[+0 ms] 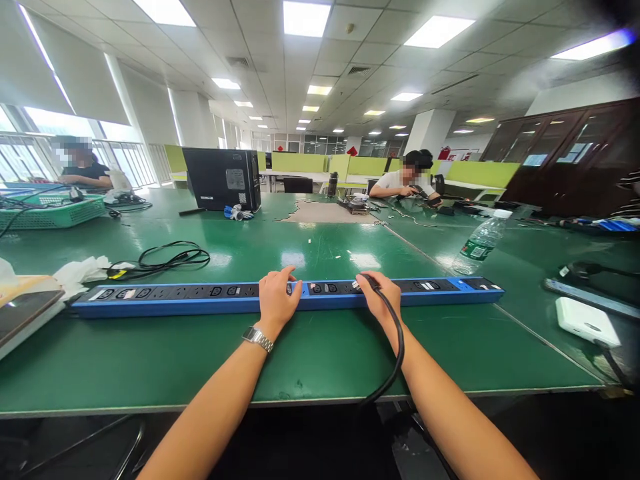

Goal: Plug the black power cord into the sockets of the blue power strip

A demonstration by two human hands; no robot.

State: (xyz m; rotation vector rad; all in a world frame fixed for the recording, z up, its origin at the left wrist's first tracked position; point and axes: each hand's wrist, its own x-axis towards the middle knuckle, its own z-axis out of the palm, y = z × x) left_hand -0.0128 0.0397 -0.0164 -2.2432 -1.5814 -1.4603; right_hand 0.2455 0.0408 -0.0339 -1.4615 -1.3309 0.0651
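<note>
A long blue power strip (200,305) with a black face and several sockets lies across the green table in front of me. My left hand (277,297), with a metal-banded watch at its wrist, rests over the middle of the strip. Its fingers reach toward the far edge, and the thumb lies on top. Farther right, my right hand (383,297) is closed on a black plug (369,281) just over the sockets. Something pale shows at the plug's left end; whether it touches a socket I cannot tell. The thick black cord (399,347) loops down past the table's front edge.
A plastic bottle (483,243) stands beyond the strip's right end, with a white box (586,321) nearer. Coiled black cable (173,257) lies behind the left end. A black computer case (223,180) stands farther back. Two people sit across the table.
</note>
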